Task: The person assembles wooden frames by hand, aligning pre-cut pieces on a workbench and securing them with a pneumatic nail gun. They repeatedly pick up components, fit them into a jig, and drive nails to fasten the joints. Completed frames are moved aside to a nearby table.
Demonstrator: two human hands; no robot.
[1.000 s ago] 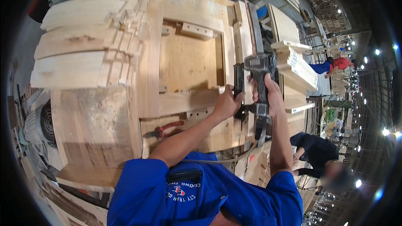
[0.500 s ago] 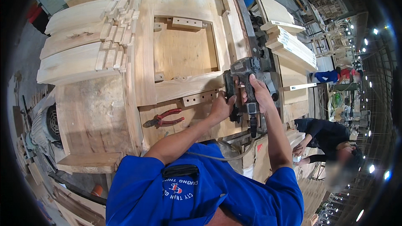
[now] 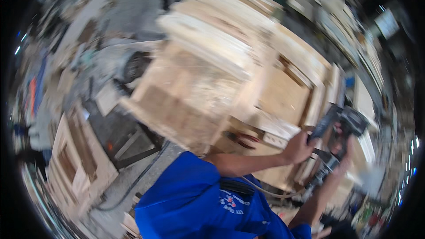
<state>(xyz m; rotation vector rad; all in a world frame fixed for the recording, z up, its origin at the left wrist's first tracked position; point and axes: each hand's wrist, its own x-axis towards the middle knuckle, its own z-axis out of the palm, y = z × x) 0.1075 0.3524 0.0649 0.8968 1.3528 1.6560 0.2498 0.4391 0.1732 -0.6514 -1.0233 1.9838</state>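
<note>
Plainly, left fingers (image 3: 305, 139) and right fingers (image 3: 348, 144) clasp a nail gun (image 3: 354, 121); shirt lettering (image 3: 231, 202) blurs.

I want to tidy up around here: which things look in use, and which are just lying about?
In use, it seems:
Black power tool, held by left hand and right hand
Hose
Wooden frame near the hands

Apparently lying about:
Red-handled pliers
Stacked boards
Framed wooden piece, lower left

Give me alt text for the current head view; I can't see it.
The right hand grips a dark nail-gun-like tool while the left hand holds its side, near a wooden frame. Red-handled pliers lie beside the frame, and pale planks are stacked to its left; the view is motion-blurred.
</note>
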